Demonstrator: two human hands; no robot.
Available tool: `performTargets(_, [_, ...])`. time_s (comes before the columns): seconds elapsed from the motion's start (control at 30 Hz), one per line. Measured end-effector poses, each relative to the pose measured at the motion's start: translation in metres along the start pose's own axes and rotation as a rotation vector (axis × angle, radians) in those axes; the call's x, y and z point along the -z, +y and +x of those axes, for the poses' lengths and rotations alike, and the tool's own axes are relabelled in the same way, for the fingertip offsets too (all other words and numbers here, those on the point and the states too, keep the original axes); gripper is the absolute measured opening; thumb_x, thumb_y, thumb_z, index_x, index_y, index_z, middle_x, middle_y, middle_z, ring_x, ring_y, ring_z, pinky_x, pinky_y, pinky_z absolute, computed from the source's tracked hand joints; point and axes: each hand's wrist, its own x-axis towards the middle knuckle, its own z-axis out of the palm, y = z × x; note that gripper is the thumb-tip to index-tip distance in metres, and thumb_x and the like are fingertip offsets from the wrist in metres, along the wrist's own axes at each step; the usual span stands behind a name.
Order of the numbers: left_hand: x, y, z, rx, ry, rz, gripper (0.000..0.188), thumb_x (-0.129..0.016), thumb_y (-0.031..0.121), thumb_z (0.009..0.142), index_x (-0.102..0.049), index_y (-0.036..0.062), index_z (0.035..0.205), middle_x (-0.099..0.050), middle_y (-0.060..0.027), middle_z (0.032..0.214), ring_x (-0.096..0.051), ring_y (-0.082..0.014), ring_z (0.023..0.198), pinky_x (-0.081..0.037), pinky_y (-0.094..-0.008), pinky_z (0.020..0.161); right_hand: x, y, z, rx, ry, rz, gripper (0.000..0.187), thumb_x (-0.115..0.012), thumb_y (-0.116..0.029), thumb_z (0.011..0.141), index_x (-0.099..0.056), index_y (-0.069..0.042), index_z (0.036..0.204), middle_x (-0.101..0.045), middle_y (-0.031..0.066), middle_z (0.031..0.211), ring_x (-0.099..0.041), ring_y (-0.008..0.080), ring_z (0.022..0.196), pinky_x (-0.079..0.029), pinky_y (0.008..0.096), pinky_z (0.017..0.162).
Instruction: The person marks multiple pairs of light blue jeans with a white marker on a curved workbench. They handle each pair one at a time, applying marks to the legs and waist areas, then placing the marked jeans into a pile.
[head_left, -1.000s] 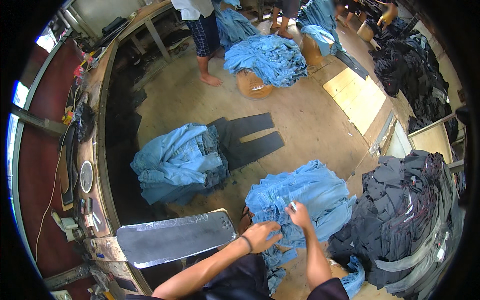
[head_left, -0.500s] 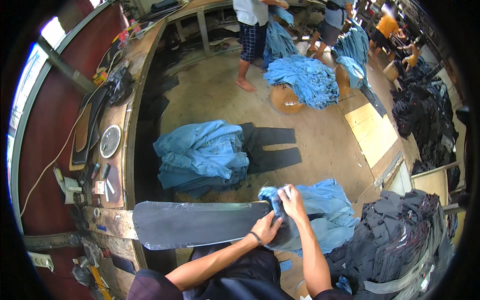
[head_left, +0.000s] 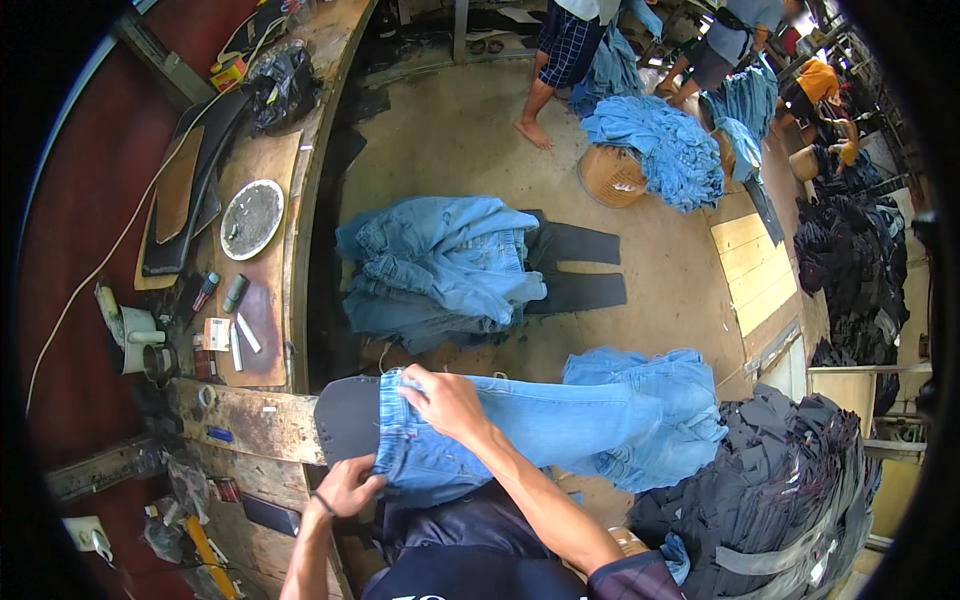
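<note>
A pair of light blue jeans [head_left: 540,412] with an elastic waistband is drawn over a long dark board [head_left: 345,408] in front of me. Only the board's rounded left end shows beyond the waistband. My right hand [head_left: 445,402] is closed on the far edge of the waistband. At the near edge, my left hand [head_left: 350,487] pinches the same waistband, a dark band round its wrist. More light blue denim [head_left: 660,455] lies bunched at the right end; whether it is a separate garment I cannot tell.
Beyond the board, a stack of blue jeans [head_left: 440,250] lies across dark trousers [head_left: 585,265]. A wooden bench [head_left: 250,425] at left bears a round dish [head_left: 252,220] and markers [head_left: 247,333]. Dark cloth pieces [head_left: 760,480] are heaped at right. Co-workers stand behind a denim-topped basket [head_left: 612,178].
The jeans, bunched at the board's right end before, now cover most of it. Both hands have moved left with the waistband, and the view has shifted slightly.
</note>
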Motion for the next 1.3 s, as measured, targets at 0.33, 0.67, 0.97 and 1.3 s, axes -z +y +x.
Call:
performTargets(0.33, [-0.079,0.088,0.060,-0.784,0.509,0.083,0.060,-0.078,0.023,0.093,-0.056,0.0020,0.145,-0.056,-0.0202,0.151,-0.052,-0.0316,0.144,-0.041,-0.0519,0.118,0.130,0.022,-0.134,-0.349,0.778,-0.152,0.034,-0.060,-0.016,0.109,-0.068,0.004,0.134,-0.075,0.0221,0.123,-0.072,0.0297,0.112,-0.054,0.0390,0.100])
performTargets(0.67, [-0.054,0.127,0.097,-0.547,0.438,0.608,0.062,-0.080,0.049,0.086,-0.066,0.0080,0.131,-0.056,-0.0167,0.151,-0.048,-0.0323,0.146,-0.038,-0.0563,0.116,0.054,-0.017,-0.159,-0.271,0.690,-0.308,0.032,-0.066,-0.001,0.100,-0.066,0.007,0.131,-0.076,0.0263,0.114,-0.078,0.0363,0.102,-0.062,0.0393,0.086])
performTargets(0.97, [0.019,0.097,0.233,-0.550,-0.487,0.143,0.061,-0.076,0.062,0.091,-0.082,0.0030,0.104,-0.077,-0.0222,0.086,-0.075,-0.0383,0.087,-0.056,-0.0480,0.079,0.001,-0.024,-0.121,-0.146,0.497,-0.504,0.035,-0.073,0.002,0.091,-0.071,0.006,0.126,-0.079,0.0183,0.098,-0.077,0.0290,0.072,-0.061,0.0368,0.064])
performTargets(1.3, [0.020,0.100,0.227,-0.667,-0.377,0.112,0.060,-0.069,0.055,0.100,-0.073,-0.0024,0.085,-0.068,-0.0275,0.078,-0.066,-0.0457,0.075,-0.052,-0.0509,0.070,-0.003,-0.013,-0.091,-0.098,0.505,-0.569,0.043,-0.074,0.004,0.086,-0.071,0.005,0.129,-0.073,0.0128,0.079,-0.069,0.0246,0.060,-0.056,0.0364,0.057])
